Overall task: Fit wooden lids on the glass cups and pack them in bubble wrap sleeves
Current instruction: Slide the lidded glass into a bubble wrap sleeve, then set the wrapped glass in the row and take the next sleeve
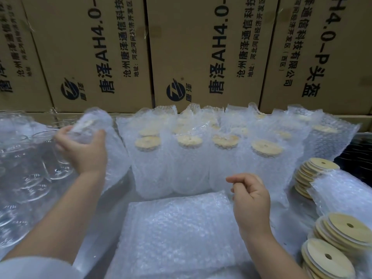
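Observation:
My left hand grips a lidded glass cup in a bubble wrap sleeve, held up at the left end of the packed row. Several wrapped cups with wooden lids stand upright in rows across the middle. My right hand hovers with loosely curled fingers over a flat stack of bubble wrap sleeves and holds nothing. Bare glass cups crowd the left side. Loose wooden lids with centre holes lie in stacks at the right.
Large printed cardboard boxes form a wall right behind the packed cups. Another lid stack sits at the right, partly covered by a bubble wrap sheet. A dark crate edge shows at the far right.

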